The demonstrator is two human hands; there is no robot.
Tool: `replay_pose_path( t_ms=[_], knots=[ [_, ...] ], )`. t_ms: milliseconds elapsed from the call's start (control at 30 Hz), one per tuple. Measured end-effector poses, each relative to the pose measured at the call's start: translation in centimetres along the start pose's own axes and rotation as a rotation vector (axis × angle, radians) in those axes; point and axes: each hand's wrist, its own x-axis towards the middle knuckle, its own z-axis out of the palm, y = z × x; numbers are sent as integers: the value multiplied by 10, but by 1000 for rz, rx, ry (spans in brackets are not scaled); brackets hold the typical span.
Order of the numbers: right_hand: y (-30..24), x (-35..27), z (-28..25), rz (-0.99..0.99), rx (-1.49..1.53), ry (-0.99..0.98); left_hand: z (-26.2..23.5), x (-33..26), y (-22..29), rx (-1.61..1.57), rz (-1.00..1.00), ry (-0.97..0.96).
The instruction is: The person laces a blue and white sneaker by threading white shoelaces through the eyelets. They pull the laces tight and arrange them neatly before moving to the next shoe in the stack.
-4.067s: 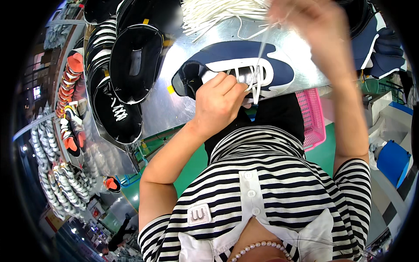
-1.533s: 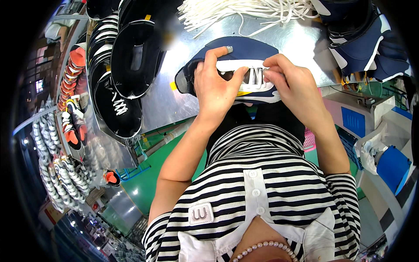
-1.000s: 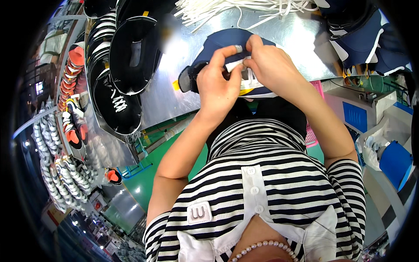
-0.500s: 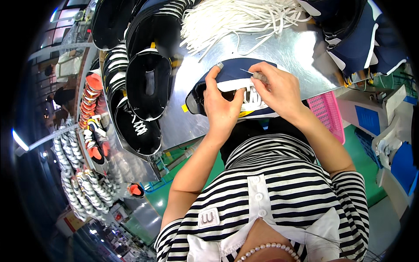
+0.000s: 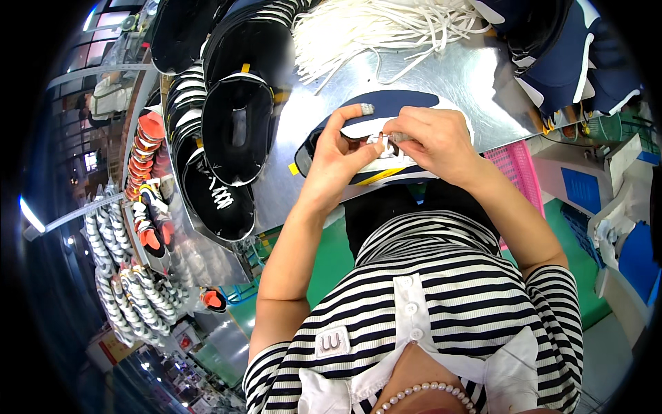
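Shoe: we see a navy and white shoe lying at the near edge of the metal worktop, just in front of the person's body.
Left hand: our left hand grips the shoe's near side, the forefinger curled over the top with a grey cap on its tip.
Right hand: our right hand is pinched shut on a white lace at the middle of the shoe; the two hands touch there.
Lace pile: we see a heap of loose white laces at the far side of the worktop, well apart from the hands.
Left side: black shoes lie in a row beside the shoe.
Right side: more navy shoes are stacked at the far right, and a pink basket sits just beside the right forearm.
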Motion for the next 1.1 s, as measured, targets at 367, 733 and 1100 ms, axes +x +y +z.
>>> replay_pose_path(
  t_ms=[367, 733, 1100],
  knots=[
    [-58, -12, 0, -163, 410, -20, 0, 21, -9, 34, 83, 185],
    [-31, -46, -21, 918, 571, -25, -8, -40, -8, 907, 472, 146],
    [-41, -27, 14, 986, 702, 88, 0, -29, -17, 947, 505, 202]
  ],
)
